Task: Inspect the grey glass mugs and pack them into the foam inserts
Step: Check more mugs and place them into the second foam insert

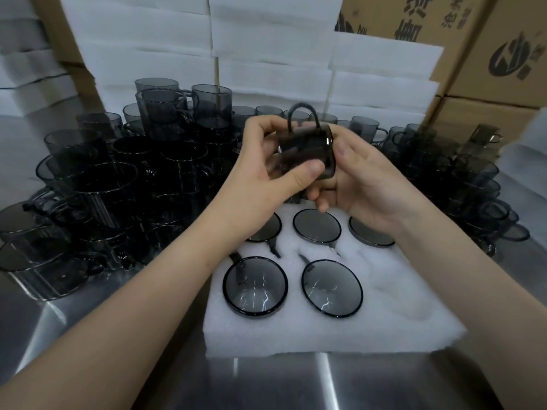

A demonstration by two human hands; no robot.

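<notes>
I hold one grey glass mug on its side above the foam insert, its handle pointing up. My left hand grips it from the left, thumb across the front of the glass. My right hand cups it from the right and below, fingers curled under the mug. In the white foam insert sit several grey mugs, seen from above as dark rings, such as one in the front left pocket and one beside it. The insert's front right part shows plain foam.
Stacks of loose grey mugs crowd the steel table on the left and on the right. Piled white foam sheets stand behind them. Printed cardboard boxes rise at the back right. Bare steel tabletop lies nearest me.
</notes>
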